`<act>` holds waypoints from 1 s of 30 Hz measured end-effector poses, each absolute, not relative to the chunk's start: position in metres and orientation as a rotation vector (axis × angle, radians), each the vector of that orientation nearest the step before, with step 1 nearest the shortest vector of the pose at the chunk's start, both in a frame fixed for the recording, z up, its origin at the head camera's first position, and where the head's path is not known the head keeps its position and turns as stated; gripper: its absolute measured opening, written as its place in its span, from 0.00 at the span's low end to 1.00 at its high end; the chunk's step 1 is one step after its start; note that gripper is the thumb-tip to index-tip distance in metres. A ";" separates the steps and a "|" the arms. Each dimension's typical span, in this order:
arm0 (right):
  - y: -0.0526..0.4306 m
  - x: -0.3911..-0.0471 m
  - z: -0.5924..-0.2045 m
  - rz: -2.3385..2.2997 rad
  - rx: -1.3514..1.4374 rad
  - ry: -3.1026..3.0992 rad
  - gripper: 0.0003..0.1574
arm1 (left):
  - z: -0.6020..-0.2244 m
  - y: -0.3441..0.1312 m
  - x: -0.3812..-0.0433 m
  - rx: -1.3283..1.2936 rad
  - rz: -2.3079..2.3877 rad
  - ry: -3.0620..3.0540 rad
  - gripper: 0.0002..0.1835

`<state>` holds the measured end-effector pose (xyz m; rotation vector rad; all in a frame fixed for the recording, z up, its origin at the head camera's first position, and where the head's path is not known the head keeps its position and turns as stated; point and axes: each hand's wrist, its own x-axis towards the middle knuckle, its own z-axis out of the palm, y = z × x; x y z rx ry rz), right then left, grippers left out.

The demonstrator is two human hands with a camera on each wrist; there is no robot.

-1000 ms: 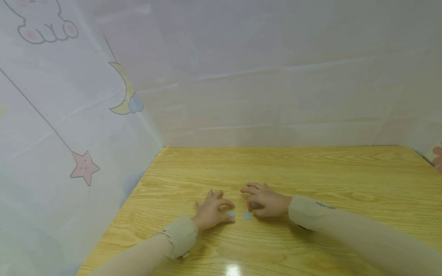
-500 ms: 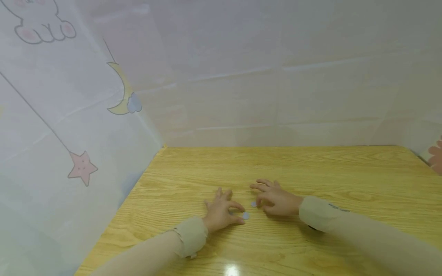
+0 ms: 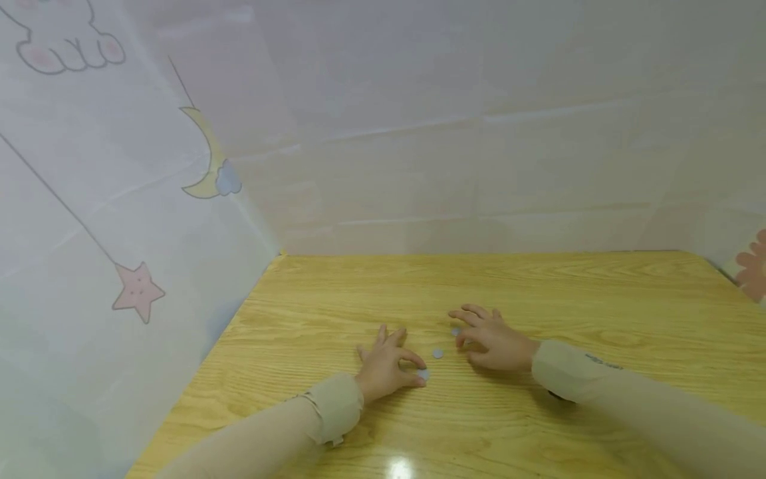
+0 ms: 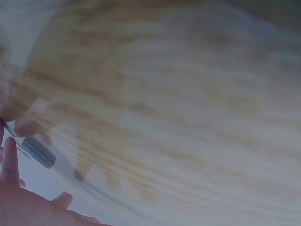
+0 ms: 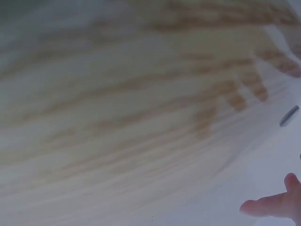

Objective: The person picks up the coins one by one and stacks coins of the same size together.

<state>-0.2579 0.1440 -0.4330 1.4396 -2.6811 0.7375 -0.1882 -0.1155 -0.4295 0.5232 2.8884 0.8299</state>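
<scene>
Thumb and index finger of my left hand [image 3: 385,372] lie on opposite sides of a small round silvery disc [image 3: 423,374], pinching it at the table. Up close in the left wrist view, a thin disc edge meets the fingertips, beside a thicker grey piece [image 4: 40,151]. A second disc [image 3: 438,353] lies loose between the hands. My right hand [image 3: 493,342] is spread low over the table, with a disc [image 3: 456,331] beside its index finger. Another greyish disc [image 3: 469,340] is partly hidden under that hand; whether it is held is unclear. The right wrist view has a grey edge-on piece [image 5: 289,116].
The hands work over a wood-grain table [image 3: 359,286]. Behind it hangs a pale sheet [image 3: 389,166], and a printed sheet with a star [image 3: 139,293] borders the left side. A bright reflection shines near the front of the table.
My left hand has shifted right, from one disc to the neighbouring one. My right hand has moved right and away from me, uncovering the middle disc and one farther back.
</scene>
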 end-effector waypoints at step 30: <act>0.151 -0.274 -0.437 0.673 1.110 -2.763 0.09 | -0.426 -0.114 -0.188 0.498 0.838 2.846 0.14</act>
